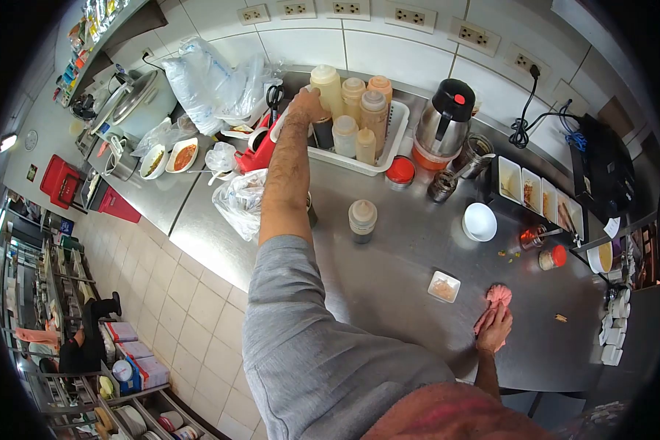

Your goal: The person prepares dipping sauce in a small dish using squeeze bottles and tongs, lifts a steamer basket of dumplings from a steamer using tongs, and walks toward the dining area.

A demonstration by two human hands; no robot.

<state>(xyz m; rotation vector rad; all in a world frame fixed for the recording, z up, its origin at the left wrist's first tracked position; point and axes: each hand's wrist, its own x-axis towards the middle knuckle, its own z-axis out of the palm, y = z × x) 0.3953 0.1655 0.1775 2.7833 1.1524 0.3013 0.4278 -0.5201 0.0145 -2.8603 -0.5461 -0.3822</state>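
At the left end of the white tray (389,158), my left hand (308,104) is closed round the top of a dark squeeze bottle (323,133). Pale squeeze bottles (353,95) stand beside it in the tray. Over at the right, my right hand (496,330) presses a pink cloth (499,295) on the steel counter, fingers bent over it. A small white dish (444,287) with pale contents lies just left of the cloth. One squeeze bottle with dark contents (362,221) stands alone at mid-counter.
A white bowl (479,222), lidded jars (400,171) and a steel jug (444,121) stand behind the cloth. Food containers (532,191) line the back right. Plastic bags (240,202) and a red device (257,152) are left of my left arm.
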